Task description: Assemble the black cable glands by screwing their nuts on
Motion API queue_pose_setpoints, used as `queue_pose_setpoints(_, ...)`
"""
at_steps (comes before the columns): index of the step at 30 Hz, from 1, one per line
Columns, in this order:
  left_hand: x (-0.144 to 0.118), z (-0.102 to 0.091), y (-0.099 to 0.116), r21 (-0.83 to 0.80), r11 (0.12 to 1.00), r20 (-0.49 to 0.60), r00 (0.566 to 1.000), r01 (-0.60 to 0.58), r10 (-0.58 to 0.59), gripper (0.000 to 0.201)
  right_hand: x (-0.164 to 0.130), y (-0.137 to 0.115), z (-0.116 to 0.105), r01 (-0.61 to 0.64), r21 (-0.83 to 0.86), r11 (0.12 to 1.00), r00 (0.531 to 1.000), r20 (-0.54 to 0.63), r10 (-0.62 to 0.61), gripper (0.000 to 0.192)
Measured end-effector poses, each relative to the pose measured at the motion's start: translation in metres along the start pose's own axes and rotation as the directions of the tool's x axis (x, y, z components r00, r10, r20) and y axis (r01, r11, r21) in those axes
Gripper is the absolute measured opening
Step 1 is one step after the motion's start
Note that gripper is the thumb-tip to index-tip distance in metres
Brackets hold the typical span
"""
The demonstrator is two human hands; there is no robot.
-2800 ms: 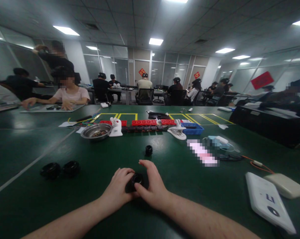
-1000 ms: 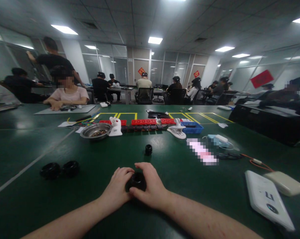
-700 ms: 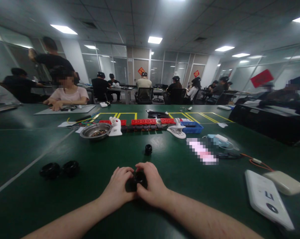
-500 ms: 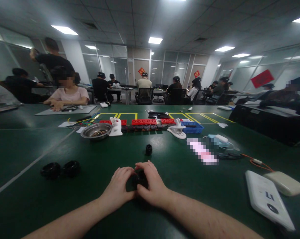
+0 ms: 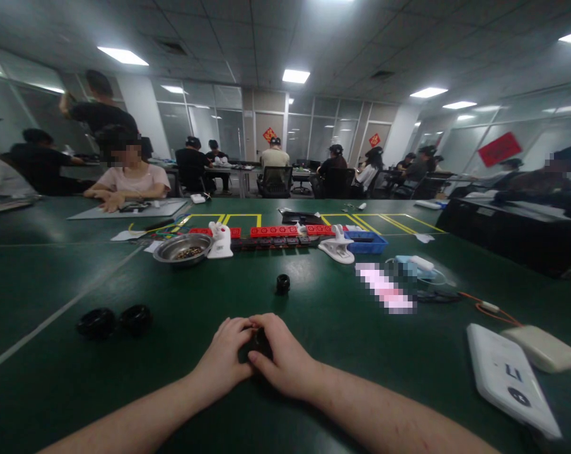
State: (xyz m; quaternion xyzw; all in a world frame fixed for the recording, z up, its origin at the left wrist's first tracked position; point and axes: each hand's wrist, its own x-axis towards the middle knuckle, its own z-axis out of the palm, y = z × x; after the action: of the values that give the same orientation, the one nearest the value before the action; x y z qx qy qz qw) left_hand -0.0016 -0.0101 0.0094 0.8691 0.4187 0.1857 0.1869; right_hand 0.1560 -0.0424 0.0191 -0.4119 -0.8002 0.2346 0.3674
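Note:
Close in front of me on the green table, both hands meet around a small, glossy black round part (image 5: 262, 342), whose exact kind is mostly hidden by fingers. My right hand (image 5: 288, 358) curls over it, thumb and fingers closed on it. From the other side my left hand (image 5: 223, 354) is bent around it, its fingertips against those of the right. A similar black ring-shaped part (image 5: 283, 284) stands beyond my hands. To the left lie two larger black ring-shaped parts, one (image 5: 96, 323) beside the other (image 5: 136, 320).
Across the table stand a metal bowl (image 5: 162, 255) of small pieces, red blocks (image 5: 270, 231), white clamps (image 5: 220, 243) and a blue tray (image 5: 377, 243). A white device (image 5: 507, 378) and a cream case (image 5: 545, 348) lie at right. Several people sit beyond.
My right hand has shifted slightly left and toward me, bringing the black part closer into my left hand. The other parts on the table have stayed put.

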Motion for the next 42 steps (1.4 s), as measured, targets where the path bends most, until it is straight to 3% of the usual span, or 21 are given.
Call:
queue_pose_setpoints(6, -0.0008, -0.0023, 0.0017, -0.018, 1.0, 0.002, 1.0, 0.007, -0.007, 0.031, -0.0004, 0.0024, -0.0012, -0.097, -0.118, 0.988, 0.989, -0.127, 0.082, 0.046)
queue_pose_setpoints(8, -0.0009, -0.0023, 0.0014, -0.031, 0.999, -0.002, 1.0, 0.013, -0.013, 0.029, -0.001, 0.0043, -0.0003, -0.077, -0.083, 0.994, 0.991, -0.116, 0.067, 0.042)
queue_pose_setpoints(12, -0.0007, -0.0017, 0.0003, -0.031, 1.0, -0.012, 1.0, 0.002, -0.002, 0.026, -0.0023, 0.0041, 0.0012, -0.003, -0.045, 0.999, 0.996, -0.085, 0.0, 0.053)
queue_pose_setpoints(16, -0.0012, -0.0019, 0.0009, -0.02, 1.0, -0.012, 1.0, 0.02, -0.02, 0.028, -0.0011, 0.0045, 0.0007, -0.111, -0.087, 0.99, 0.98, -0.175, 0.095, 0.05)
queue_pose_setpoints(18, -0.0016, -0.0011, 0.0003, -0.017, 1.0, -0.016, 1.0, 0.022, -0.022, 0.028, 0.0, 0.0057, 0.0, -0.13, -0.062, 0.989, 0.98, -0.162, 0.119, 0.043)
queue_pose_setpoints(24, -0.0002, 0.0035, -0.0049, -0.018, 1.0, -0.03, 0.999, 0.01, -0.011, 0.038, -0.0018, 0.0043, -0.003, -0.005, 0.059, 0.998, 1.0, -0.016, 0.006, 0.049)
queue_pose_setpoints(30, 0.0003, -0.0009, -0.0002, -0.036, 0.999, -0.014, 1.0, 0.018, -0.019, 0.032, -0.0018, 0.0027, -0.0038, -0.062, -0.081, 0.995, 0.987, -0.156, 0.049, 0.055)
queue_pose_setpoints(34, 0.0002, -0.0011, 0.0015, -0.036, 0.999, -0.025, 0.999, 0.034, -0.035, 0.035, 0.0007, 0.0013, -0.0044, -0.057, -0.124, 0.991, 0.992, -0.119, 0.042, 0.039)
queue_pose_setpoints(38, 0.0006, 0.0001, 0.0001, -0.035, 0.999, -0.029, 0.999, 0.037, -0.038, 0.037, -0.001, -0.0012, -0.0053, 0.078, -0.116, 0.99, 0.995, -0.052, -0.084, 0.055)
queue_pose_setpoints(42, -0.0003, -0.0029, 0.0013, -0.045, 0.998, -0.001, 0.999, 0.036, -0.036, 0.033, -0.002, 0.002, -0.0039, -0.002, -0.132, 0.991, 0.989, -0.148, -0.017, 0.058)
